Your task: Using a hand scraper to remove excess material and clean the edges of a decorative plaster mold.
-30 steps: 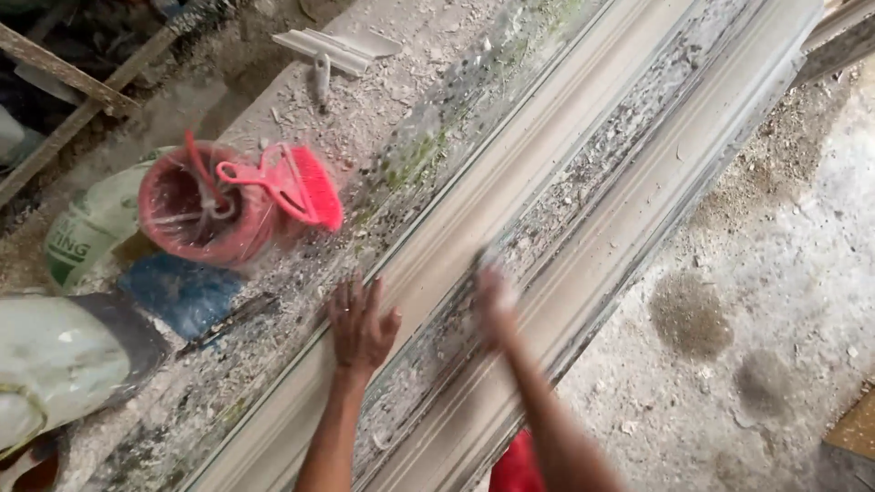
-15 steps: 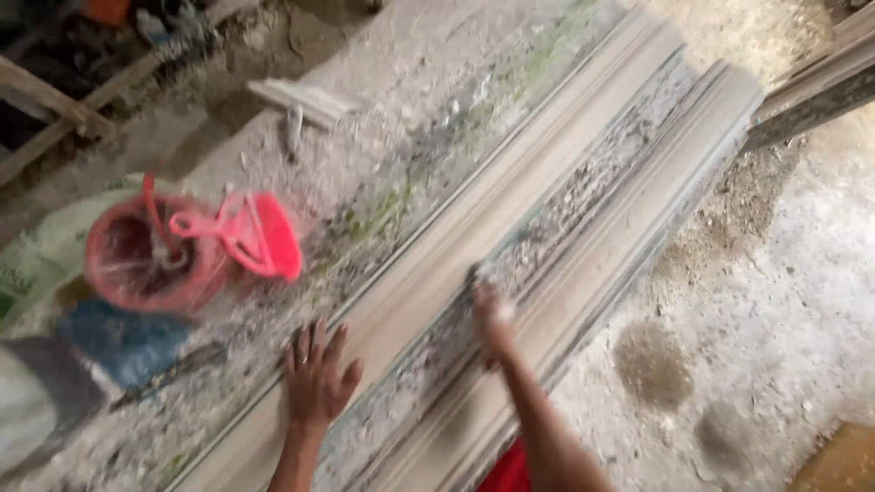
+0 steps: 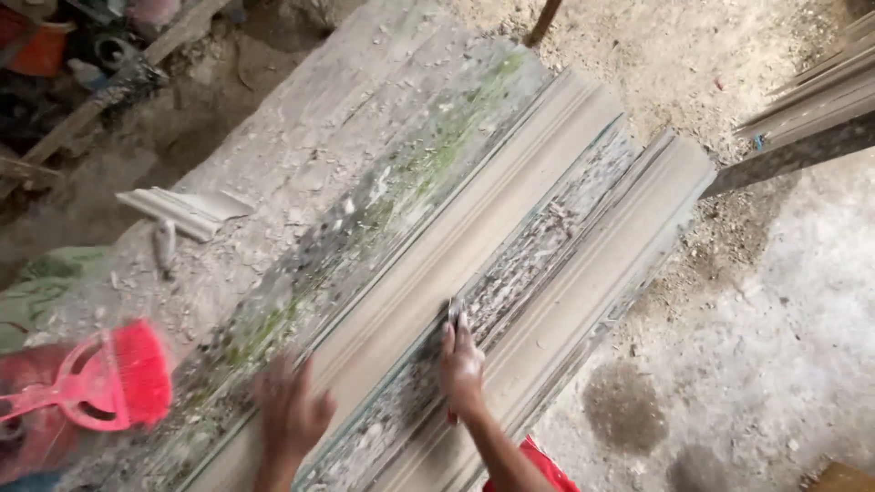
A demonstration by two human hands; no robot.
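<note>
Two long pale moulded plaster strips lie side by side on a dusty slab, the left strip (image 3: 474,228) and the right strip (image 3: 602,264), with a crusted groove (image 3: 538,255) between them. My right hand (image 3: 462,364) is shut on a small flat scraper (image 3: 455,312), whose blade is pressed into the groove. My left hand (image 3: 293,410), blurred, rests with fingers spread on the near end of the left strip.
A red brush (image 3: 118,378) lies on a red bucket (image 3: 36,419) at the lower left. A broken moulding piece (image 3: 182,210) sits on the slab's left part. More mouldings (image 3: 811,100) lean at the upper right. Rough ground (image 3: 775,346) lies to the right.
The view has shifted along the strips, so the red brush and bucket slid to the lower left. My right hand has pushed the scraper further up the groove; my left hand followed.
</note>
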